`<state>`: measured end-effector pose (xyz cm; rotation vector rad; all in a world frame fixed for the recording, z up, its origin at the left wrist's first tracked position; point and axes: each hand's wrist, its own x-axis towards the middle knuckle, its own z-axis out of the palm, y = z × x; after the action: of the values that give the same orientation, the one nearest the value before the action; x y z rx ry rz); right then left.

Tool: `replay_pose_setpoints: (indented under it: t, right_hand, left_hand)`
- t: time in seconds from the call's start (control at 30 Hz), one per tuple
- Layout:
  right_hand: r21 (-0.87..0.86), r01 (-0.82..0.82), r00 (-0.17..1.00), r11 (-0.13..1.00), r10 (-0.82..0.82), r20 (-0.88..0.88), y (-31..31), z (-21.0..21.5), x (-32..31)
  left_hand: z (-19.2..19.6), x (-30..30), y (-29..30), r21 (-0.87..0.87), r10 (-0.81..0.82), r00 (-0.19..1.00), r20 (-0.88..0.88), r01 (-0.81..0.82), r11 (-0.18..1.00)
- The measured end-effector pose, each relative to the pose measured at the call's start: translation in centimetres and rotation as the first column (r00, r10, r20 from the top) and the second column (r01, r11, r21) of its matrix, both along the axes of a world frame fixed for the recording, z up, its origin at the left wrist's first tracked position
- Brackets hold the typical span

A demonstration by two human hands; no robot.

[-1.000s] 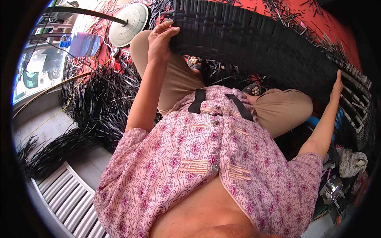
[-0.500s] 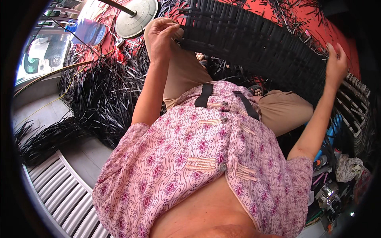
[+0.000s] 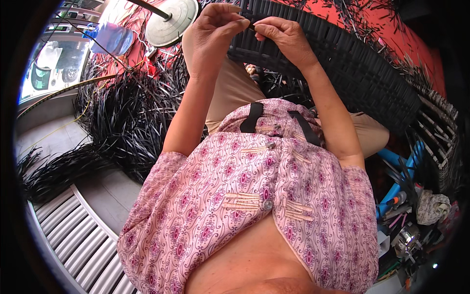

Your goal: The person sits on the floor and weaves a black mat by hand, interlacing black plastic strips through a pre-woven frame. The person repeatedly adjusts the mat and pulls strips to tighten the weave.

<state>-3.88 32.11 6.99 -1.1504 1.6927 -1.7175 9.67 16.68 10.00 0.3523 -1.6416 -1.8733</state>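
A long, dark woven panel [image 3: 338, 63] made of flat black strips slants across my lap, from the top middle down to the right. At its left end my two hands have come close together. My left hand [image 3: 210, 36] is closed, its thumb and fingertips pinching a short, dark piece of black strip [image 3: 251, 26]. My right hand [image 3: 289, 41] pinches the same strip from the other side, its back in front of the weave. Where the strip joins the panel is hidden behind my fingers.
A heap of loose black strips [image 3: 120, 112] lies to my left, beside a slatted metal bench [image 3: 78, 240]. Beyond are a round grey base with a pole [image 3: 171, 22] and a clear blue plastic jug [image 3: 113, 39]. Assorted tools [image 3: 406, 240] and blue tubing [image 3: 411, 166] are at right.
My right hand has come from the panel's right end over to the left end, meeting my left hand. The left hand has risen slightly, and a strip is now pinched between both.
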Motion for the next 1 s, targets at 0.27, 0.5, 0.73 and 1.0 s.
replay_pose_setpoints:
  t: [0.27,0.5,0.73,1.0]
  right_hand:
    - [0.039,0.217,0.967,0.975,-0.221,0.127,1.4,-0.5,-0.5]
    - [0.029,0.324,0.942,0.946,-0.325,0.079,1.1,-1.2,0.0]
    - [0.107,0.476,0.835,0.873,-0.411,-0.364,0.3,-2.8,0.4]
    - [0.26,0.55,0.687,0.794,-0.253,-0.682,-1.1,-2.7,1.2]
  left_hand:
    - [-5.2,-1.9,-0.3,-0.496,0.23,0.89,0.394,-0.005,0.868]
    - [-5.9,-2.2,2.2,-0.798,0.464,0.789,0.402,0.054,0.6]
    - [-6.4,-2.4,1.6,-0.721,0.426,0.802,0.419,0.008,0.693]
    - [-7.3,-1.9,1.5,-0.628,0.399,0.844,0.358,-0.099,0.772]
